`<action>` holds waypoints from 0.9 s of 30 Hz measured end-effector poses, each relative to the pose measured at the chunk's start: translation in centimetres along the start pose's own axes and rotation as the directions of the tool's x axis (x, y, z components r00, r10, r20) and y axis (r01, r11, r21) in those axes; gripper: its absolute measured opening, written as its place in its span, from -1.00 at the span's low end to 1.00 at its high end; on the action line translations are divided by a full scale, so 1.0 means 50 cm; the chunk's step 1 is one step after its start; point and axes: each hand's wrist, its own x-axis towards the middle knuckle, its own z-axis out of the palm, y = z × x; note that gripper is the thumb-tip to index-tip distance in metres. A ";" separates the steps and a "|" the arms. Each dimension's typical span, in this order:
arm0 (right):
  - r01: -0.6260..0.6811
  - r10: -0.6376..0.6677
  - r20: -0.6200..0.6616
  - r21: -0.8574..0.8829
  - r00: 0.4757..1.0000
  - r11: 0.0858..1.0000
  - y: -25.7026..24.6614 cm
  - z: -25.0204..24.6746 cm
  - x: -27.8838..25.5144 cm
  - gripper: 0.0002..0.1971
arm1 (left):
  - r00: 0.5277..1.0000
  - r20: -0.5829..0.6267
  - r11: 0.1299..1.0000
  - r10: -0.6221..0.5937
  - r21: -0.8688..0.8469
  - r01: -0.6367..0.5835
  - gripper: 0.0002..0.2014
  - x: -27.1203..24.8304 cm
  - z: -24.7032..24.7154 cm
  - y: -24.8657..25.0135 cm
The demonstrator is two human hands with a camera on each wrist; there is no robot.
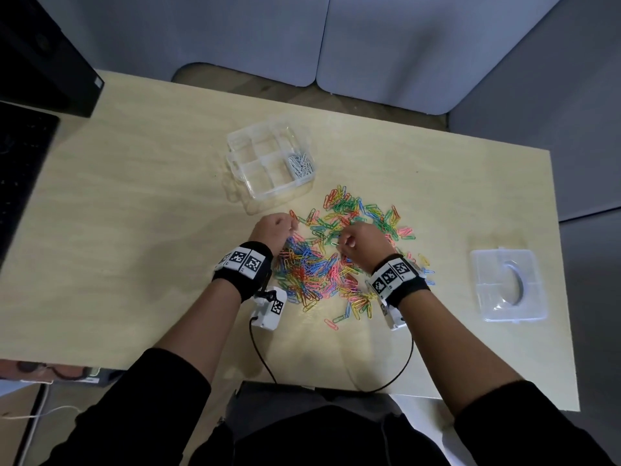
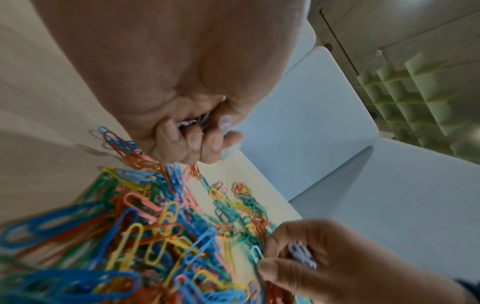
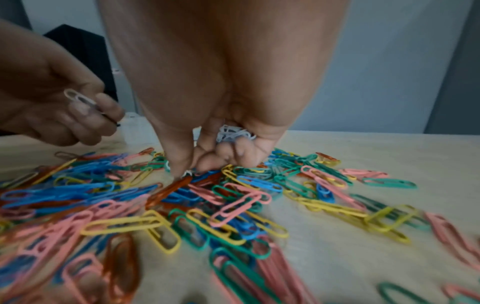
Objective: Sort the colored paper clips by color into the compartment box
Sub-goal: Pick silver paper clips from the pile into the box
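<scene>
A heap of coloured paper clips [image 1: 322, 264] lies in the middle of the table. The clear compartment box [image 1: 265, 193] stands behind it; its right front compartment holds white clips [image 1: 301, 163], the other compartments look bare. My left hand [image 1: 289, 227] hovers over the heap's left edge, its fingers curled round a few white clips [image 2: 224, 123]. My right hand [image 1: 339, 245] is down on the heap with a bunch of white clips [image 3: 233, 133] in its palm. Its thumb and forefinger pinch another white clip [image 3: 187, 173] on the pile.
The box's clear lid [image 1: 507, 285] lies flat at the right of the table. A dark keyboard [image 1: 20, 176] and a black case sit at the far left. Grey partition panels [image 1: 302, 38] stand behind the table. Camera cables run off the near edge.
</scene>
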 end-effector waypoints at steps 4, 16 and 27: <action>-0.033 0.042 -0.046 0.182 0.998 0.983 0.024 -0.010 -0.008 -0.87 | 0.978 0.149 0.900 -0.147 -0.391 0.194 -0.93 0.002 -0.003 0.033; -0.344 0.101 0.353 0.740 0.930 0.578 0.054 -0.062 -0.021 -0.78 | 0.938 0.207 0.821 -0.277 -0.457 0.343 -0.73 -0.004 0.018 0.039; -0.350 0.151 0.322 0.757 0.935 0.551 -0.014 -0.124 0.075 -0.86 | 0.976 0.160 0.729 -0.149 -0.649 0.218 -0.69 0.049 -0.032 0.089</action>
